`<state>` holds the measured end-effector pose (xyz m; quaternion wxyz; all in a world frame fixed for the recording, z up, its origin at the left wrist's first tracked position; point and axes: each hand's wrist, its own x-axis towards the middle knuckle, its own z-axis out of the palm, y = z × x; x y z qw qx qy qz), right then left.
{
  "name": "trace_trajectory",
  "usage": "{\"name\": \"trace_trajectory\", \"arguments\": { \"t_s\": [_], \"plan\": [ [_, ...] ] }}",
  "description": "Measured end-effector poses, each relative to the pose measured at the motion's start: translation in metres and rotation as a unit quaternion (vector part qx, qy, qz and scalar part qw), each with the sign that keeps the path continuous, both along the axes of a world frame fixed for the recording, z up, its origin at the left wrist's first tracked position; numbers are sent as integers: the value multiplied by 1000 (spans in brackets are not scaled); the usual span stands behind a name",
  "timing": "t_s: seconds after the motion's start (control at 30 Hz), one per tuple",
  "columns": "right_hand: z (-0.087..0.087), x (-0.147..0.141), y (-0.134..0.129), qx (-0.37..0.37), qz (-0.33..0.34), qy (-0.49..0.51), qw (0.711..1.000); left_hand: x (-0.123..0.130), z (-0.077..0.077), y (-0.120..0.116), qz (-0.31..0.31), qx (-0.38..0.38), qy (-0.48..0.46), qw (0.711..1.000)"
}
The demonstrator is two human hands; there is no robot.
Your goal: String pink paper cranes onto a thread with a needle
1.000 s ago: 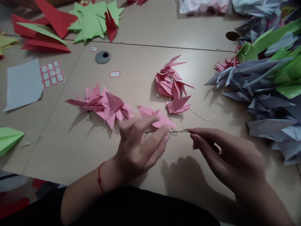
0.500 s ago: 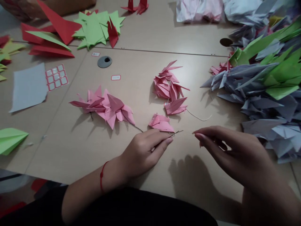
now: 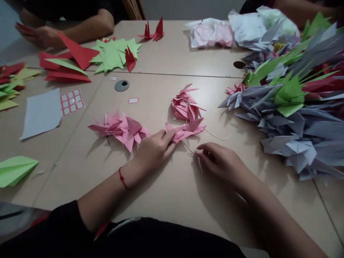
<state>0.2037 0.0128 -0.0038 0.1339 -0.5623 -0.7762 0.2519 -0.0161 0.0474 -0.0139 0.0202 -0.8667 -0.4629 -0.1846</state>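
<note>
My left hand [image 3: 157, 148] is closed, thumb and fingers pinching the left end of a folded pink paper piece [image 3: 182, 134]. To its right, my right hand [image 3: 215, 157] pinches the end of a thin dark thread [image 3: 189, 147] near a small wire loop [image 3: 190, 154]. A cluster of pink paper cranes [image 3: 123, 129] lies just beyond my left hand. Behind the held piece is a curved group of pink cranes [image 3: 186, 104], and a white string [image 3: 219, 137] trails from it to the right.
Grey and green cranes [image 3: 290, 118] are heaped at the right. At the left lie white paper [image 3: 41, 113], a sticker sheet [image 3: 72, 102] and green paper [image 3: 17, 170]. Red cranes [image 3: 72, 53] and plastic bags [image 3: 212, 33] stand farther back. A person's hands [image 3: 44, 36] hold red paper.
The view has tilted up, showing other people's arms. My left hand has moved from the thread to the pink paper. My right hand has come left and taken the thread's end.
</note>
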Motion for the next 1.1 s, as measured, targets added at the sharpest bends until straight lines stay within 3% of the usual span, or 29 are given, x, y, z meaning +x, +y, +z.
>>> {"name": "trace_trajectory", "arguments": {
  "t_s": [0.13, 0.27, 0.4, 0.47, 0.57, 0.63, 0.7, 0.77, 0.9, 1.0, 1.1],
  "plan": [
    [-2, -10, -3, 30, 10, -26, 999, -5, -6, -2, -8, 12, -33, 999],
    [-4, -26, -7, 76, 28, -149, 986, -8, -9, -7, 13, 26, -80, 996],
    [-10, -34, -9, 158, 58, -222, 960, -6, -1, -17, 20, -39, -203, 978],
    [-16, -32, -8, 203, 74, -225, 950, -2, 5, -22, 31, -137, -279, 950],
    [-21, -26, -5, 224, 64, -175, 957, 3, 11, -26, 42, -301, -383, 872],
    [-20, -22, -4, 206, 37, -101, 973, 4, 13, -25, 51, -363, -430, 825],
    [-15, -21, -5, 165, 11, -2, 986, 3, 13, -24, 60, -393, -449, 801],
    [-7, -21, -8, 108, -6, 89, 990, 1, 14, -23, 61, -399, -439, 803],
    [6, -23, -15, 41, -14, 159, 986, 0, 14, -23, 24, -351, -378, 856],
    [6, -25, -18, 16, -25, 200, 979, 1, 15, -23, -1, -315, -350, 882],
    [2, -27, -17, -13, -20, 239, 971, 4, 16, -24, -22, -312, -344, 885]
  ]
}}
